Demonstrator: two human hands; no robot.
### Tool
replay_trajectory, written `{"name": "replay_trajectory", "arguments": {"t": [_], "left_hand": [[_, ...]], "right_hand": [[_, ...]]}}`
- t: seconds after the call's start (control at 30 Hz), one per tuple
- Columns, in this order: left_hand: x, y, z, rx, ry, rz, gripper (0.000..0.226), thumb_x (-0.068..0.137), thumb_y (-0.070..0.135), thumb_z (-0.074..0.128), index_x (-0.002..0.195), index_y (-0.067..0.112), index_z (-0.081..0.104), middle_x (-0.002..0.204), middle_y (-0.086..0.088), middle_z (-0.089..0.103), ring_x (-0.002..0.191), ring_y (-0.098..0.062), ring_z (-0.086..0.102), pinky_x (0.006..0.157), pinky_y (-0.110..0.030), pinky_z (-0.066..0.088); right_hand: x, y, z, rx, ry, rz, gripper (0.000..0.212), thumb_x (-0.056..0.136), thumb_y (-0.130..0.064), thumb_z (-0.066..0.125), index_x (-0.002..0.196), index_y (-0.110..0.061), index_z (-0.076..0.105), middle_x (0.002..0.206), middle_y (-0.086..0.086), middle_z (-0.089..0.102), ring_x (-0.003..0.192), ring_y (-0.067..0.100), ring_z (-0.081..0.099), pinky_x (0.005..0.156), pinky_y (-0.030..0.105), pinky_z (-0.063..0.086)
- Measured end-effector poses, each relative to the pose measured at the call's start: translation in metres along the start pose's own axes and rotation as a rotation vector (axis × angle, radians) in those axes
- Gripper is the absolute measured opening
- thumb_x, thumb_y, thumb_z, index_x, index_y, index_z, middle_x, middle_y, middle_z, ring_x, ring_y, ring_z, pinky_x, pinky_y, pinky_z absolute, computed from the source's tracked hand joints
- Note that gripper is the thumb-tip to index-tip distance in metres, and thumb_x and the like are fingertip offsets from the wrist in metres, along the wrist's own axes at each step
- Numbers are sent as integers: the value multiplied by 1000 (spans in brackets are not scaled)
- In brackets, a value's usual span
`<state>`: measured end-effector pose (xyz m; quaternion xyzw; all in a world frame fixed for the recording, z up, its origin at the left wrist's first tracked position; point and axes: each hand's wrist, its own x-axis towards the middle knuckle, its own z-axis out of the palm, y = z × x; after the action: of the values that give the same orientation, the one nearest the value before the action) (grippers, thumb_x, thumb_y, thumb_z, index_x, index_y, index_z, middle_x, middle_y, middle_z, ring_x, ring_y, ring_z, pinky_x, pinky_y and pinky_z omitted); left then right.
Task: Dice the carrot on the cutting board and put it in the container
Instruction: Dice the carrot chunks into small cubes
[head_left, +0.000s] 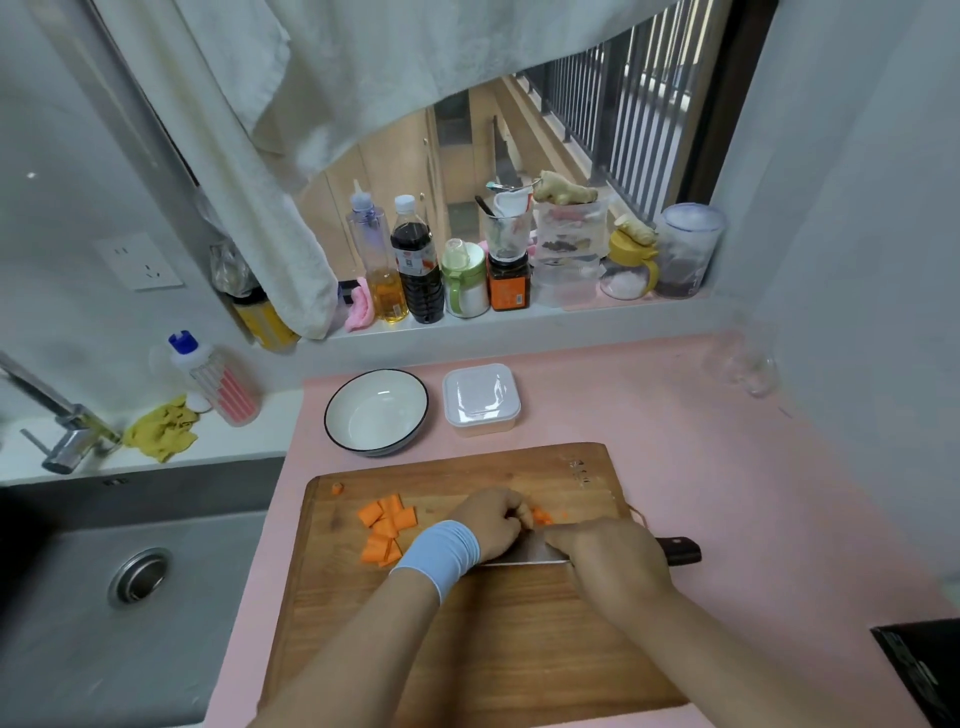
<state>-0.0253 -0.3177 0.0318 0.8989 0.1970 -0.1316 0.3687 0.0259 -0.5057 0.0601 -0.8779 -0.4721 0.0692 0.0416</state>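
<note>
A wooden cutting board lies on the pink counter. Several orange carrot chunks sit in a loose pile on its far left part, and one small carrot end lies apart near the far left corner. My left hand, with a light blue wristband, curls its fingers over a carrot piece, which it partly hides. My right hand grips the knife by its dark handle, the blade lying between both hands. A lidded clear plastic container stands beyond the board.
A white bowl with a dark rim sits left of the container. A steel sink and tap are at the left. Bottles and jars line the window sill. A dark object lies at the right edge.
</note>
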Motion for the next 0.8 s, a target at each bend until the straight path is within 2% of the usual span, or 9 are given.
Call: {"name": "replay_trajectory", "arguments": {"t": [0.13,0.2,0.3,0.4,0.53,0.6,0.7,0.77,0.8], "left_hand": [[-1,-2,-2,-25,13,-59,42,84,-1,41,93,30,68,100,10,64,87,-10,59,80,-18,44],[-4,-8,-5,-32,78,-81,41,83,-2,41,89,30,66,96,12,63,91,-9,59,83,-16,41],[-7,-20,-12,-87,261,-95,37,81,-6,41,83,26,60,88,8,61,89,-15,58,80,-20,40],[-14,-36,-26,-143,496,-121,32,80,-9,41,84,16,60,90,-1,62,86,-17,54,75,-21,36],[-28,-60,-45,-409,778,-273,33,87,-2,39,88,21,61,96,-3,64,90,-23,59,76,-26,46],[-34,-72,-50,-447,766,-369,32,90,3,38,90,26,60,93,-5,66,84,-28,63,65,-27,49],[-45,-88,-51,-269,590,-447,28,92,7,39,94,27,60,79,-3,62,64,-24,60,43,-26,49],[-51,-98,-52,-160,511,-396,27,93,12,46,97,34,60,86,-2,63,70,-20,60,47,-25,51],[-50,-107,-53,-84,471,-346,26,91,16,51,102,37,62,96,-1,64,81,-20,61,60,-28,55]], "right_hand": [[-3,6,3,-15,-30,-30,23,86,-8,58,91,-29,64,80,-4,65,72,20,61,57,28,41],[-2,7,0,-3,-53,-25,26,85,-5,56,93,-29,64,83,-3,66,71,20,56,57,29,39],[0,8,-1,-22,-90,-5,31,83,-3,53,98,-29,63,86,-3,65,72,20,50,57,31,38],[3,9,-1,-28,-81,12,32,90,-13,49,110,-33,64,92,-5,68,82,20,59,70,32,50],[11,-5,-1,147,-83,128,33,96,-29,49,120,-41,67,107,-7,73,100,17,66,76,29,51],[16,-18,-1,232,-117,220,25,97,-33,49,111,-38,70,102,-6,73,98,18,67,74,29,50],[23,-41,1,354,-166,322,22,98,-33,48,92,-26,68,82,-5,69,84,20,66,66,29,47],[28,-58,1,407,-178,378,23,98,-33,48,88,-24,67,75,-5,66,79,21,65,63,29,44],[30,-67,2,421,-182,405,25,98,-33,47,85,-24,66,74,-5,65,77,21,64,60,29,43]]}}
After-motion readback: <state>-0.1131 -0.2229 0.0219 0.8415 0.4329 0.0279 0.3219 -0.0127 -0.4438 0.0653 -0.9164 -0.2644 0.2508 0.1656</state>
